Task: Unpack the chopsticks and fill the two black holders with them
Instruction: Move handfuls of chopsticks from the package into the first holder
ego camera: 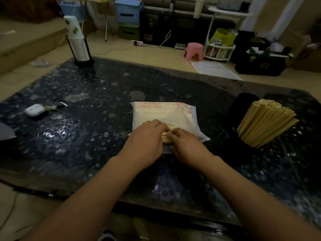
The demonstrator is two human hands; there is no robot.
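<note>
A white plastic pack of chopsticks with red print lies flat at the table's middle. Its near end is open and bare wooden chopsticks show there. My left hand and my right hand meet at that open end, fingers curled over the exposed chopsticks. A black holder at the right is packed with a leaning bundle of chopsticks. Behind it stands a second black holder, its inside hidden.
The dark speckled table carries a white earbud case with keys at the left, and a stack of paper cups in a black stand at the far left corner. A pink stool stands on the floor beyond.
</note>
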